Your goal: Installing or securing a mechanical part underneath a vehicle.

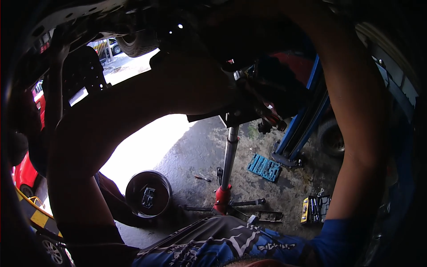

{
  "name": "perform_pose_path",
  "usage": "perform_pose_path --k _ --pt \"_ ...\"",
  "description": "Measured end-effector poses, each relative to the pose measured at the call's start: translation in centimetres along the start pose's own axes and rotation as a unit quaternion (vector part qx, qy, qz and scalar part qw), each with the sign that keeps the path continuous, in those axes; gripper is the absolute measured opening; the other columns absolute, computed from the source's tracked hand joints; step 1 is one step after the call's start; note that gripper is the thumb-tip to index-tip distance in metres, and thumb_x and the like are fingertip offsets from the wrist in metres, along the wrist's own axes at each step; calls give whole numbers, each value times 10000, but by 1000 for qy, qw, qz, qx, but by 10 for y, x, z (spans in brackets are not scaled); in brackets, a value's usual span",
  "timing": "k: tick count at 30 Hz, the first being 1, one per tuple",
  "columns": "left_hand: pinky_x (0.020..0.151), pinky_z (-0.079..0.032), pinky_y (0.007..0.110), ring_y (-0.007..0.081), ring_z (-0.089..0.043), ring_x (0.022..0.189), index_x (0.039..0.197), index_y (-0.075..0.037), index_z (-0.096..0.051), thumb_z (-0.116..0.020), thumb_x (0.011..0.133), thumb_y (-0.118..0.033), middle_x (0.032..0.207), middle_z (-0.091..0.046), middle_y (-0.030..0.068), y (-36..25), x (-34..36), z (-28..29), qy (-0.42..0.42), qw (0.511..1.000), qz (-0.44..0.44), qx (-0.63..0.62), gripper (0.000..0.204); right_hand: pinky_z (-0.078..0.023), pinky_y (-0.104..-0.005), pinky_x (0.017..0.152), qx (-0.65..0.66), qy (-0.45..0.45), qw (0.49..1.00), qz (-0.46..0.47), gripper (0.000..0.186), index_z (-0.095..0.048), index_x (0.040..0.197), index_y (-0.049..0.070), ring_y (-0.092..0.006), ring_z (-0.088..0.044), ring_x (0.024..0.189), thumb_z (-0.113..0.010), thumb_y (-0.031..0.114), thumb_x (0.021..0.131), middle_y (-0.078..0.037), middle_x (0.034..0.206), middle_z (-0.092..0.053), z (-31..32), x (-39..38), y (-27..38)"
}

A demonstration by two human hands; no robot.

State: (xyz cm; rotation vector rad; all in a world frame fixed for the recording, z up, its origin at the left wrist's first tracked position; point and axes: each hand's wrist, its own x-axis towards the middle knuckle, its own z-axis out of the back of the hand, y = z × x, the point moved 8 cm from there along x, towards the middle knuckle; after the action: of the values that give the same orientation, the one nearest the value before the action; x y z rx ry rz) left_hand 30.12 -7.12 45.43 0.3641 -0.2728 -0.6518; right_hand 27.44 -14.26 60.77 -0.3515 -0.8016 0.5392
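Note:
Both my arms are raised toward the dark underside of a vehicle (147,13). My left forearm (147,107) bends across to the middle, where its hand is lost in shadow beside dark metal parts (258,95). My right forearm (342,66) reaches up and inward to the top, and that hand is also too dark to make out. What either hand touches or holds is hidden. Below the metal parts stands an upright pole jack with a silver post (230,155) and a red base (222,198). A small bright metal end (238,74) shows near my left hand's place.
A black round tub (167,187) with metal pieces inside stands at lower left. A blue socket case (264,167) and a yellow-edged tool box (305,211) lie on the stained floor (195,151). At right are a blue lift post (300,127) and a tyre (330,137).

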Motion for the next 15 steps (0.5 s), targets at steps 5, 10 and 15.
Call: perform_pose_path --k 5,10,15 --pt "789 -541 305 179 -665 898 1077 -84 -649 -453 999 -236 974 -663 71 -7 -6 2 -29 998 -50 15 260 -507 -437 824 -25 95 992 -79 842 -724 889 -23 -366 -668 925 -619 786 682 -221 937 -700 -2 -3 1" --pt "805 -549 323 196 -663 950 1107 -110 -659 -482 980 -214 1053 -664 66 -7 -27 13 -45 997 -37 -43 241 -515 -441 786 -77 119 987 -77 877 -721 818 -26 -378 -669 869 -603 829 661 -225 852 -693 -7 6 2" --pt "743 -566 348 226 -691 840 1007 -89 -697 -648 864 -88 1004 -684 91 41 -123 30 -458 879 -133 -10 152 -523 -436 773 -96 -66 993 -17 942 -726 834 -2 -382 -669 833 -542 899 630 -223 830 -693 -19 15 -12"
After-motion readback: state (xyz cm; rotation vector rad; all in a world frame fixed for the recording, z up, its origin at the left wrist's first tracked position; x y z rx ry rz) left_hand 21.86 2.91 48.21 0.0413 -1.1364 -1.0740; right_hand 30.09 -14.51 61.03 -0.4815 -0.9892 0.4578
